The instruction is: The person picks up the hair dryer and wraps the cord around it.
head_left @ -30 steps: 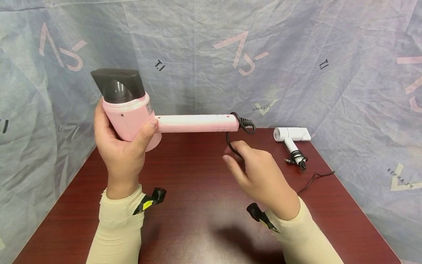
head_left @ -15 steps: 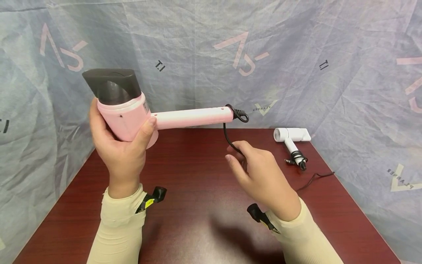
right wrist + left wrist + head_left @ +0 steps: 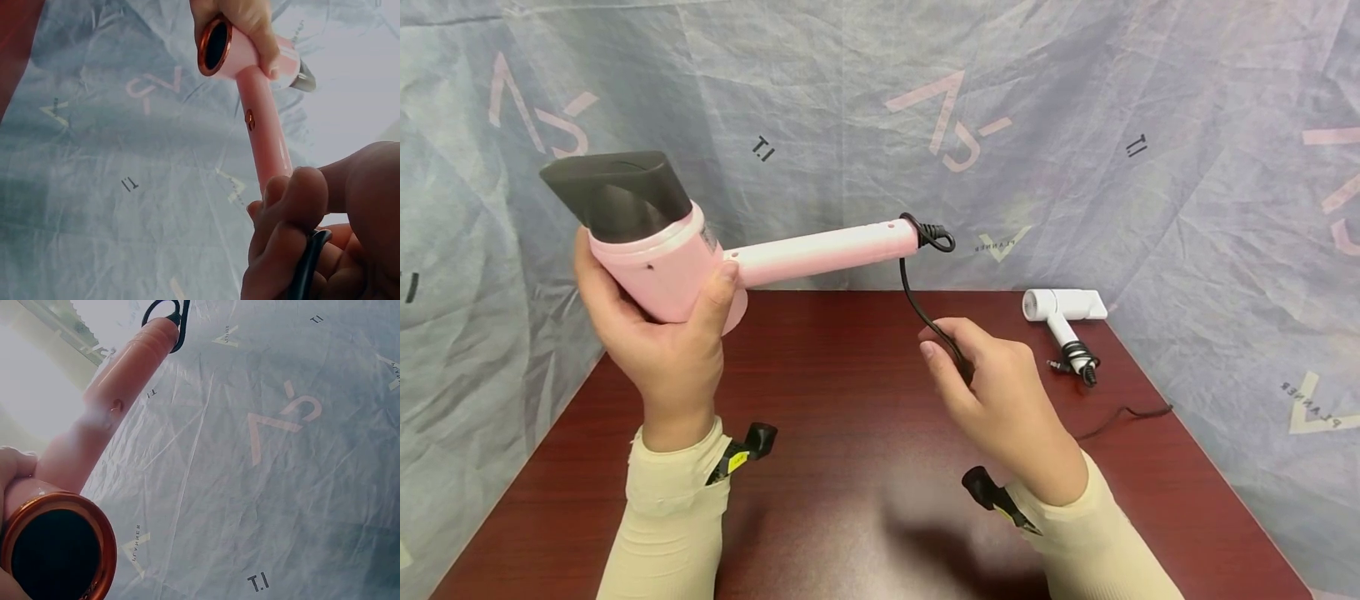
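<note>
My left hand (image 3: pixel 670 350) grips a pink hair dryer (image 3: pixel 655 271) by its barrel, up above the table. A dark nozzle (image 3: pixel 625 196) caps the barrel and points up and left. The handle (image 3: pixel 820 250) stretches right, its far end tilted up, with a black cord (image 3: pixel 913 292) looped around that end. Below the handle end, my right hand (image 3: pixel 1000 392) holds the cord between curled fingers. In the right wrist view the cord (image 3: pixel 306 269) passes through those fingers. The copper-rimmed rear opening (image 3: pixel 59 556) faces the left wrist camera.
A white hair dryer (image 3: pixel 1063 306) lies at the back right of the dark red table (image 3: pixel 820 400), its cord wrapped around its handle. A loose stretch of black cord (image 3: pixel 1123 410) runs near the right table edge. Grey printed cloth (image 3: pixel 835 108) hangs behind and at both sides.
The pink hair dryer has moved left in my left hand, and its handle end has tilted upward. More cord shows between the handle and my right hand, which has barely moved.
</note>
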A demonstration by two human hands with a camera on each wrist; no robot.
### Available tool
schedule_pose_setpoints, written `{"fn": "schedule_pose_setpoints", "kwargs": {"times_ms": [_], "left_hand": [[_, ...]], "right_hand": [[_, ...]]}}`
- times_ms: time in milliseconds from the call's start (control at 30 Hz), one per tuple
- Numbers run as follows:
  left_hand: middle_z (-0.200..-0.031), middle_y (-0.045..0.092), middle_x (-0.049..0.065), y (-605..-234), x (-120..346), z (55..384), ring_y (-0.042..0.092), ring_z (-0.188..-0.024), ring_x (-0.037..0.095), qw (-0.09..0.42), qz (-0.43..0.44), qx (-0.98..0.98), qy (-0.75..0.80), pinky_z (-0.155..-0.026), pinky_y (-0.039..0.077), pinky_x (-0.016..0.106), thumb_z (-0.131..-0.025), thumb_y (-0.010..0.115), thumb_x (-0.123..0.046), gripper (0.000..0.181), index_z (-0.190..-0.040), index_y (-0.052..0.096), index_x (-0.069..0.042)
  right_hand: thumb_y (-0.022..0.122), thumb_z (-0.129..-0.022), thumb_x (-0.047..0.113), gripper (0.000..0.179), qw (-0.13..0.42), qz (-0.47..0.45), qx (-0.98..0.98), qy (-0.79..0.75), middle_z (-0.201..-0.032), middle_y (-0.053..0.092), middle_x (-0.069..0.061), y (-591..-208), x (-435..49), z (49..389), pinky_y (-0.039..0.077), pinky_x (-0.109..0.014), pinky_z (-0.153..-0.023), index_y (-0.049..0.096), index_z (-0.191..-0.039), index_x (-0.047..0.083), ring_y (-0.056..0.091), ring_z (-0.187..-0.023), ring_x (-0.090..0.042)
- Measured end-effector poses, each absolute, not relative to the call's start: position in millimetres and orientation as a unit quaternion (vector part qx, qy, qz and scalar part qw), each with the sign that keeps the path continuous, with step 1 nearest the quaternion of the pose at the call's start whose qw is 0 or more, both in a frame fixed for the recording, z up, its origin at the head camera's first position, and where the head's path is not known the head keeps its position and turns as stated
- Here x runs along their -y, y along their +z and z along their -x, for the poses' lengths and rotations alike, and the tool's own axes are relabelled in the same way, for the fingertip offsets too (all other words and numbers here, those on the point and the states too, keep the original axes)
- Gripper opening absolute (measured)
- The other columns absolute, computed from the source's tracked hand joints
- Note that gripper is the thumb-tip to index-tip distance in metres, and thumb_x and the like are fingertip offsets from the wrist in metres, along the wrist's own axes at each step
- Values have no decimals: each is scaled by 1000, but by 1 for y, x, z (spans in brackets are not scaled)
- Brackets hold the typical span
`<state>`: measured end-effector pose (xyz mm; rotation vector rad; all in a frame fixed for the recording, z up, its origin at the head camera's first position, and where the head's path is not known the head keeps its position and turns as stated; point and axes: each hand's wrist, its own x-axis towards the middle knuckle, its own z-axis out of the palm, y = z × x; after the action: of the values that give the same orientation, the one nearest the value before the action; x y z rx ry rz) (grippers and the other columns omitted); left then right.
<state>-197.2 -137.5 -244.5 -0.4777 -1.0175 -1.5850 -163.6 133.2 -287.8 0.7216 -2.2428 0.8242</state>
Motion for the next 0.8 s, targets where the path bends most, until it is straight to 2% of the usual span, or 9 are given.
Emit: {"fn": "schedule_pose_setpoints", "kwargs": {"times_ms": [200,400,500,633,800], "left_hand": [[-127,62,25,-244,137,197,56,-117,44,575,200,429,-668,-107,47,47,-62,89,-3,85,-138,51,7],[-134,58,21,-247,141,200,54,-125,39,600,174,436,-648,-113,43,46,-61,89,-6,93,-142,45,10],[-136,58,19,-247,145,201,54,-126,36,615,155,450,-629,-114,42,45,-62,89,-8,94,-143,44,10],[-135,58,19,-248,149,202,55,-124,36,616,151,453,-627,-112,44,45,-62,89,-7,92,-142,45,9],[-134,58,18,-250,148,204,54,-124,36,598,160,462,-635,-110,45,45,-62,89,-6,90,-141,47,7]], "right_hand": [[66,-100,16,6,290,-262,859,330,-65,51,16,-287,-130,160,37,-18,-50,69,-105,17,42,-53,-2],[64,-100,16,9,264,-277,868,316,-63,48,17,-289,-128,157,35,-18,-49,66,-92,20,39,-53,-1],[63,-101,16,12,271,-306,864,295,-64,43,14,-289,-125,156,32,-16,-49,62,-89,19,36,-54,0],[60,-103,18,12,289,-329,858,268,-70,43,12,-290,-121,154,32,-16,-53,59,-92,17,36,-57,0],[59,-103,18,8,308,-351,849,248,-76,52,14,-291,-119,152,38,-18,-56,63,-97,16,41,-61,-1]]}}
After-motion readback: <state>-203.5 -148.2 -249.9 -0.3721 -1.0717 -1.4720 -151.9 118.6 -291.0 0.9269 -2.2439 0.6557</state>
